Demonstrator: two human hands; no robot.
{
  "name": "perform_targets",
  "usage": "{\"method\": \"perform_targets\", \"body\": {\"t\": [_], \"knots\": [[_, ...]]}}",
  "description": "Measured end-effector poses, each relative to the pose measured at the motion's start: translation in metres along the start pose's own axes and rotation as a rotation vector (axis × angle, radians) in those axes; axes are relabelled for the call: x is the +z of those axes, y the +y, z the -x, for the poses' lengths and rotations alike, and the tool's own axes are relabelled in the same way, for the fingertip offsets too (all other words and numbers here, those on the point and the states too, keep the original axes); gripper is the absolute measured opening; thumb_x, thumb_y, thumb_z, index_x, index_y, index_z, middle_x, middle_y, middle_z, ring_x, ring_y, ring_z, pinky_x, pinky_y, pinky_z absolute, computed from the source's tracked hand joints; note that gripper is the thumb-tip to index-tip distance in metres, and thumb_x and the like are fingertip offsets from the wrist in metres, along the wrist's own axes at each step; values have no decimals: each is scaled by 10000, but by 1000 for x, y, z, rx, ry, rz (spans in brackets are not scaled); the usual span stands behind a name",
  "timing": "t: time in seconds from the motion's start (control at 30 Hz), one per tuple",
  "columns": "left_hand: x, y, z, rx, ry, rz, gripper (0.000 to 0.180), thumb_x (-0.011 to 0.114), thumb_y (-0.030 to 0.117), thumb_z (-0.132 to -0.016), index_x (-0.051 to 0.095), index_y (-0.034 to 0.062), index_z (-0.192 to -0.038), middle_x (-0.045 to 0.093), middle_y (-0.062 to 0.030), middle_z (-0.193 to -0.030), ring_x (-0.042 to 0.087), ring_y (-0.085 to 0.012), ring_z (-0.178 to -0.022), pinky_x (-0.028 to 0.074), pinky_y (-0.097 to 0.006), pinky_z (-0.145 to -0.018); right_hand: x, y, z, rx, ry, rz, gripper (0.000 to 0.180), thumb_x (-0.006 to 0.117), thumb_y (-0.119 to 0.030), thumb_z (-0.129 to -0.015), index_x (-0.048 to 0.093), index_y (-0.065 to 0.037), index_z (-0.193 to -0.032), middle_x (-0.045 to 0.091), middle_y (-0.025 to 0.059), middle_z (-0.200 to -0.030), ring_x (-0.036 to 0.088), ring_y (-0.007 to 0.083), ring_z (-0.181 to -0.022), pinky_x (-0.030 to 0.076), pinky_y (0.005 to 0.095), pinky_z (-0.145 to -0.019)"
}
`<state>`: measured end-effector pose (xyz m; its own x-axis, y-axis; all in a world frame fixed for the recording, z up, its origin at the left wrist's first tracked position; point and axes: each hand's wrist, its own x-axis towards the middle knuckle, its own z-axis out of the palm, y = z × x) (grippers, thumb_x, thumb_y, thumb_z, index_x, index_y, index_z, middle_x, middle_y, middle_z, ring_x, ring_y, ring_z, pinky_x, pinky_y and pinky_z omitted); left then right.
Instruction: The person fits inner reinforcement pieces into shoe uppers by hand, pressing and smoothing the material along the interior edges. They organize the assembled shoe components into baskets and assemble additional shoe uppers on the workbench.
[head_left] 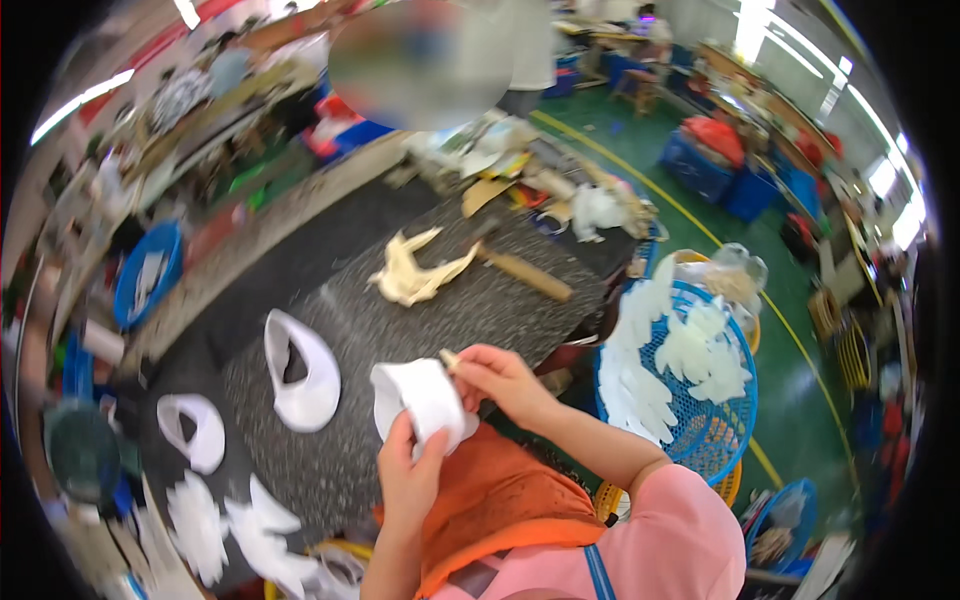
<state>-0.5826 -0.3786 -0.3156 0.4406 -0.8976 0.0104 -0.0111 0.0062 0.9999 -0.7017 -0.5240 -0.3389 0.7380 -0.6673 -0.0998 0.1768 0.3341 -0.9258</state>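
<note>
In front of my orange apron, a white shoe upper (424, 392) is gripped at its near side by my left hand (412, 455), thumb and fingers closed on it. At the upper's right edge, my right hand (505, 385) pinches a small beige piece (449, 358), close to or touching the white material. Two more white shoe uppers, a larger one (308, 397) and a smaller one (207, 446), lie on the dark worktable (350, 470) to the left. Farther back rest a crumpled cream-coloured lump (410, 283) and a hammer (525, 273) with a wooden handle.
Flat white cut pieces (270, 535) lie at the table's near left. To my right, a blue plastic basket (745, 430) holds stacked white pieces. Scraps (500, 165) pile up at the table's far end. Other people and benches stand beyond the green floor (640, 155).
</note>
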Motion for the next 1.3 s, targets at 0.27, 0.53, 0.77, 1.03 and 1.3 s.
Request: {"method": "perform_targets", "body": {"t": [0.27, 0.53, 0.77, 1.03, 1.3], "knots": [[-8, 5, -2, 459, 486, -108, 385, 477, -40, -878, 430, -54, -1260, 545, -167, -1153, 542, -258, -1063, 407, -393, -939, -1, -1, -11, 23, 107, -185, 229, 482, -253, -985, 545, -42, -1046, 348, -71, -633, 299, 41, -514, 281, 204, -468], [-7, -52, 2, 732, 29, -1345, 342, 508, 124, -791, 606, 23, -1102, 572, -102, -964, 544, -261, -863, 414, -406, -820, -27, 4, 7, 119, 155, -481, 253, 388, -297, -1007, 493, -78, -934, 310, -58, -557, 285, 69, -436, 252, 236, -431], [-1, -43, -5, 683, -29, -1482, 284, 521, 132, -781, 602, 8, -1023, 551, -104, -850, 540, -237, -814, 411, -355, -808, -8, -30, 18, 88, -450, 59, 77, 548, -113, -928, 569, -47, -961, 495, 2, -654, 446, 57, -550, 340, 205, -503], [4, -42, -12, 809, 60, -1459, 209, 525, 109, -777, 589, 0, -944, 553, -112, -793, 551, -246, -775, 430, -359, -808, 15, -48, -7, -181, -488, 817, 160, 605, -167, -860, 622, -25, -934, 628, 130, -815, 626, 256, -749, 485, 327, -669], [9, -36, 15, 688, -47, -1389, 215, 543, 109, -769, 588, -9, -943, 553, -102, -810, 553, -228, -784, 438, -365, -809, 25, -26, 5, -523, -492, 1132, 105, 556, -127, -868, 530, -30, -899, 548, 151, -887, 561, 355, -850, 476, 422, -733]]}}
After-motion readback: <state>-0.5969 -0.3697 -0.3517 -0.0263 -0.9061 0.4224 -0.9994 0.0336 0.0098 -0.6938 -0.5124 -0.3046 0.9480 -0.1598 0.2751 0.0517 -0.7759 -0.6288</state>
